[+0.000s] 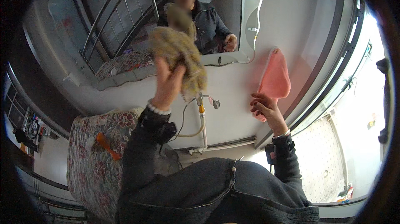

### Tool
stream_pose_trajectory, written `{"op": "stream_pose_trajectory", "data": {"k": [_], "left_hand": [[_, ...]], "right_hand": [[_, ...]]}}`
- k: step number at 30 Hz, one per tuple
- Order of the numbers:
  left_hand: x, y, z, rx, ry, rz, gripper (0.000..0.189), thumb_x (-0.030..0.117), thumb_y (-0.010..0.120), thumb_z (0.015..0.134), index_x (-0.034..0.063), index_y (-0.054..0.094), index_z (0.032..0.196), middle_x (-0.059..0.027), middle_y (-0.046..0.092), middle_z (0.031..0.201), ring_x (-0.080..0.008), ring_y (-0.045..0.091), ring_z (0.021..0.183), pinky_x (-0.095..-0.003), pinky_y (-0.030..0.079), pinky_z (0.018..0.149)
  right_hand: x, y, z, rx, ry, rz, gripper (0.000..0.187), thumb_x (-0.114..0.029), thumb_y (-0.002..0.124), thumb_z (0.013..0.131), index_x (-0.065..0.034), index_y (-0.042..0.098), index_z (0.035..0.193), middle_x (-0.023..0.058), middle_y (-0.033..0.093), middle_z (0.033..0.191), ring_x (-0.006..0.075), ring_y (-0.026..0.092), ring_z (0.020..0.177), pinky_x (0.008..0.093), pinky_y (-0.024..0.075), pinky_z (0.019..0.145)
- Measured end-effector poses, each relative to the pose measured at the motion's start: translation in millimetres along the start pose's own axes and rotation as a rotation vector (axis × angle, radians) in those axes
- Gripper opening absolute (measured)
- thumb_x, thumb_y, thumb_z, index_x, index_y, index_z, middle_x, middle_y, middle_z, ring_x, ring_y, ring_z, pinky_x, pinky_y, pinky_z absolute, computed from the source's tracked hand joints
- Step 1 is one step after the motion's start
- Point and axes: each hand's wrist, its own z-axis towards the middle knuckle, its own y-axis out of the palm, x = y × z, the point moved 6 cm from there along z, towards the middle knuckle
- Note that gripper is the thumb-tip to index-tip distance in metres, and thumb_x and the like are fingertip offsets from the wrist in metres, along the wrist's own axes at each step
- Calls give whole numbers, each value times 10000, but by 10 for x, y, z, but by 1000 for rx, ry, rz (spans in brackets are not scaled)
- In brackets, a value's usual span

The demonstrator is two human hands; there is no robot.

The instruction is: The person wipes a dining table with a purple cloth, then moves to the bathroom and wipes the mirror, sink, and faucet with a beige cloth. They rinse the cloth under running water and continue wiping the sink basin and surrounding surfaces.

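A blurred yellow-brown patterned cloth (184, 55) is in my left hand (168, 83), raised in front of the lower edge of a wall mirror (150, 14). The mirror reflects a person in a dark jacket and cap. My right hand (268, 110) is by the lower end of a pink cloth (276, 75) hanging on the wall, its fingers bent in front of the fabric; whether they grip it cannot be told. Below the yellow-brown cloth is a brass tap (200, 103) with a hose.
At the left a floral cover (93, 161) bears an orange object (107, 146). A grey cable with a plug (215, 103) hangs near the tap. A white pipe (204, 133) runs down the wall. A bright glazed opening (331, 149) lies at the right.
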Motion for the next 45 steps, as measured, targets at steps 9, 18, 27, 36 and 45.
{"op": "stream_pose_trajectory", "data": {"k": [9, 18, 27, 36, 45], "left_hand": [[-169, 867, 993, 104, 371, 1028, 586, -19, 524, 867, -17, 277, 1398, -311, 386, 1310, -512, 364, 1210, -594, 310, 1010], [-819, 2023, 991, -160, 310, 1135, 457, 161, 520, 882, 130, 467, 1334, -140, 429, 1409, -372, 385, 1308, -618, 316, 967], [-759, 808, 1094, -2, 251, 1451, 295, 186, 545, 871, 118, 543, 1158, -173, 468, 1342, -400, 382, 1297, -660, 285, 991], [-672, -2962, 325, 845, -119, 1202, 357, 287, 487, 969, 17, 517, 1201, -281, 602, 1103, -444, 565, 1040, -493, 442, 873], [-1106, -1309, 390, 190, -58, 1422, 91, 114, 599, 815, 45, 639, 858, -159, 634, 720, -339, 627, 651, -440, 497, 585]], "right_hand": [[-322, -326, 1060, 310, -412, -285, 486, -103, 644, 909, -45, 451, 1352, 31, 601, 951, 133, 591, 814, 277, 487, 673], [-392, -169, 1664, 581, -607, -502, 486, -114, 707, 855, -56, 427, 1249, 107, 632, 815, 237, 624, 710, 349, 501, 640], [-285, -212, 1751, 565, -493, -370, 448, -56, 678, 861, -61, 438, 1240, 97, 590, 848, 194, 586, 736, 320, 483, 666], [-309, -209, 1754, 602, -508, -381, 500, 29, 679, 826, -66, 431, 1250, 45, 478, 829, 148, 523, 681, 287, 485, 630], [-270, -244, 1802, 526, -552, -353, 490, 66, 627, 840, -71, 408, 1256, 46, 498, 861, 116, 508, 675, 257, 496, 583]]}}
